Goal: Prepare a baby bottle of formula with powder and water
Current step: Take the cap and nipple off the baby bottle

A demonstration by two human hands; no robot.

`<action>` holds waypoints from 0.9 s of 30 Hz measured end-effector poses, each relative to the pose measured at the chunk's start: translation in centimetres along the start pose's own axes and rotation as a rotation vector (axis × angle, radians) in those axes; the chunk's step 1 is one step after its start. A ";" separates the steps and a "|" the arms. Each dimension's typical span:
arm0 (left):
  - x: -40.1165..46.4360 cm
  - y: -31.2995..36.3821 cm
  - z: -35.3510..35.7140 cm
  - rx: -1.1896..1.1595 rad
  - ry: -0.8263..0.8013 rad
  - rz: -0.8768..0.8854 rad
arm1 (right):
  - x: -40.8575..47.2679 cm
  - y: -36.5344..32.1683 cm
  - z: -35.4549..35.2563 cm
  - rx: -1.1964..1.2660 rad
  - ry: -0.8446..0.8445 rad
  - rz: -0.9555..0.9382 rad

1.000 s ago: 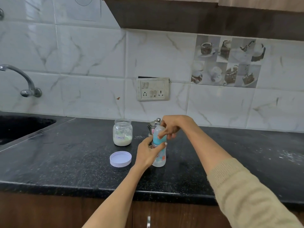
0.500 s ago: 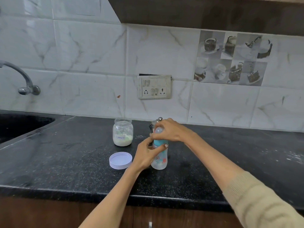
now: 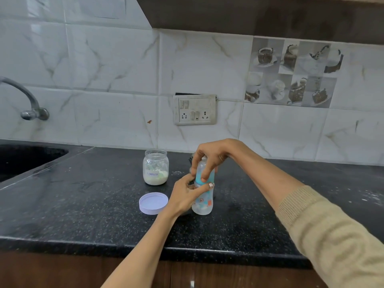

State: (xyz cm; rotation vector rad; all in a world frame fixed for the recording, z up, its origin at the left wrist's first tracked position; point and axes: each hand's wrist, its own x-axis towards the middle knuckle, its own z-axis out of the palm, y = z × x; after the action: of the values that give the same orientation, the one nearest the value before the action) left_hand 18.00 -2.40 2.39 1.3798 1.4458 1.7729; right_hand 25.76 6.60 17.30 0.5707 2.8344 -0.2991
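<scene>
Bottle (image 3: 203, 201): upright on counter (image 3: 83, 204)
Left hand (image 3: 185, 199): fingers wrapped round its middle
Right hand (image 3: 212, 156): fingers clamped on its cap from above

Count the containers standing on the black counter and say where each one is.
2 in clear view: the clear glass formula jar, lidless, near the wall, and the clear plastic baby bottle with a teal collar, right of it. A metal item behind the bottle is mostly hidden.
</scene>
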 end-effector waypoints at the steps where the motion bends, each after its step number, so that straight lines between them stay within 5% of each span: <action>1: 0.0 0.1 -0.1 0.005 -0.005 -0.004 | -0.1 -0.2 -0.2 -0.018 -0.011 0.012; 5: -0.2 0.2 0.0 0.057 0.014 0.015 | -0.7 -0.9 -0.3 -0.046 -0.011 0.039; 10: -0.2 0.1 0.5 0.122 0.081 0.019 | -0.5 -0.7 2.0 -0.164 0.069 0.346; 13: -0.2 0.3 0.0 0.124 0.054 0.029 | -0.5 -0.2 2.3 -0.153 0.155 0.219; 22: 0.1 0.0 -0.6 0.113 0.013 0.007 | -0.6 -0.6 0.0 -0.086 0.016 0.018; 27: -0.1 -0.2 -0.4 0.063 -0.016 0.000 | -2.6 2.9 0.0 0.346 0.183 0.001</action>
State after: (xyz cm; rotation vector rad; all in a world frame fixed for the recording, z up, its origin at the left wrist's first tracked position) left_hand 17.63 -2.59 2.19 1.4225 1.5053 1.7259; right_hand 29.21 8.31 17.58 0.6986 2.9747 -0.7856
